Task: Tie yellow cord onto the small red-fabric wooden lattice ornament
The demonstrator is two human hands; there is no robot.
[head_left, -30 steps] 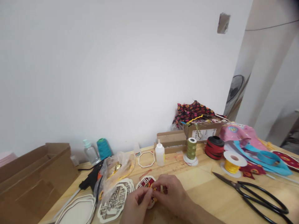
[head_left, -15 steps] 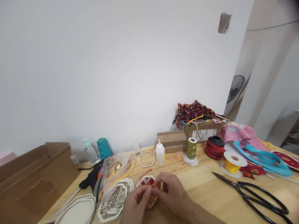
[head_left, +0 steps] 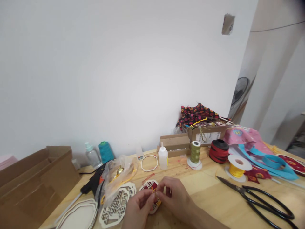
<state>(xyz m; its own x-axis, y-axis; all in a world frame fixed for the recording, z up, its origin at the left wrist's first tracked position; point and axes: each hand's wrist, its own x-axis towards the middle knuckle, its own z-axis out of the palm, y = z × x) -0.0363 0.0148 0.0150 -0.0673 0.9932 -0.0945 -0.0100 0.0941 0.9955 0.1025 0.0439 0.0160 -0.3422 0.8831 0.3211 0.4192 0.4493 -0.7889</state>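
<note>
Low in the middle of the view, my left hand [head_left: 139, 208] and my right hand [head_left: 172, 195] meet over a small round ornament [head_left: 149, 186] with a white lattice front and red fabric behind it. Both hands pinch a thin yellow cord [head_left: 155, 190] at the ornament's right side. The ornament lies on the wooden table [head_left: 214, 203], partly hidden by my fingers.
Left of my hands lie white lattice cut-outs [head_left: 116, 206], a plastic bag [head_left: 119, 178], a black glue gun [head_left: 92, 183] and a cardboard box [head_left: 33, 178]. Behind stand a glue bottle [head_left: 163, 157], a green spool [head_left: 195, 152], a yellow spool [head_left: 237, 167] and red-black ribbon [head_left: 218, 151]. Black scissors [head_left: 259, 198] lie at the right.
My fingers have shifted slightly on the yellow cord, the left fingertips creeping a little toward the right hand. Nothing else on the table has moved.
</note>
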